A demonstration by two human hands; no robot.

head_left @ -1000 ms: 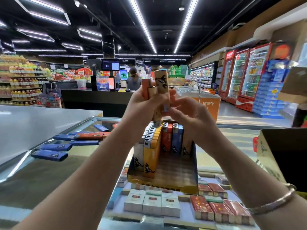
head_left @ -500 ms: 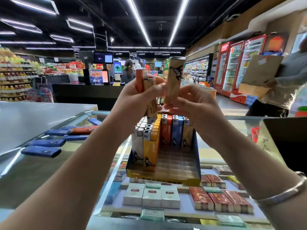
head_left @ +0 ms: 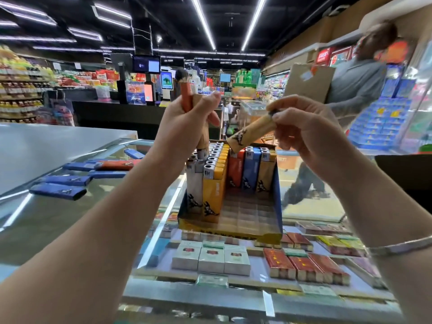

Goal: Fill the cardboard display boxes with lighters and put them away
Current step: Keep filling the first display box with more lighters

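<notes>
Cigarette packs (head_left: 211,257) under the glass desk (head_left: 70,220), cardboard display box (head_left: 253,226) standing on it (part filled), loose blue lighters (head_left: 57,191) far left, left hand (head_left: 184,127) gripping several lighters (head_left: 187,99), right hand (head_left: 304,129) pinching a tan lighter (head_left: 251,134) tilted above the box.

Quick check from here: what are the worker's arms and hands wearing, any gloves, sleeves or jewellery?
No gloves and no sleeves in view: both forearms are bare up to the frame edge. The left hand has nothing on it. The right hand is also ungloved, with a thin silver bangle round its wrist.
</notes>
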